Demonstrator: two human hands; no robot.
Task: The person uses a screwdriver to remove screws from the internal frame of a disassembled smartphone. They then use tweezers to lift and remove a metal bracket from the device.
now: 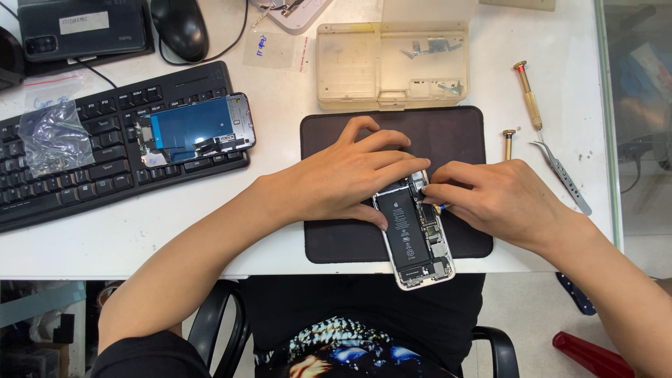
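From the head camera, a white bench [280, 119] carries a dark work mat [462, 140] near its front edge. An opened phone [414, 234] lies on the mat, its lower end jutting past the bench's front edge, with a black battery [406, 234] exposed down its middle.

Behind the mat, toward the back edge, stands a clear plastic parts box [353, 66] with its lid up and small metal bits in 2 compartments. At the left a black keyboard [63, 189] bears a detached screen panel [196, 129] with a blue backing and a crumpled clear bag [52, 136]. A black mouse [180, 26] sits at the back left. Near the right edge lie 2 brass-handled screwdrivers [528, 101] and steel tweezers [563, 178]. Nothing stands between the hands and the phone.

The left hand [336, 178] comes in from the lower left, palm down over the phone's top, fingers spread and lightly curled, the thumb pressing the phone's left rim beside the battery. The right hand [500, 199] enters from the lower right, fingers pinched closed around a small tool [439, 208] whose blue-and-yellow tip shows at the phone's right side.

A clear plastic slip [269, 49] with blue handwriting lies at the back, and a white rectangular label sits on a dark device [84, 28] in the back left corner.
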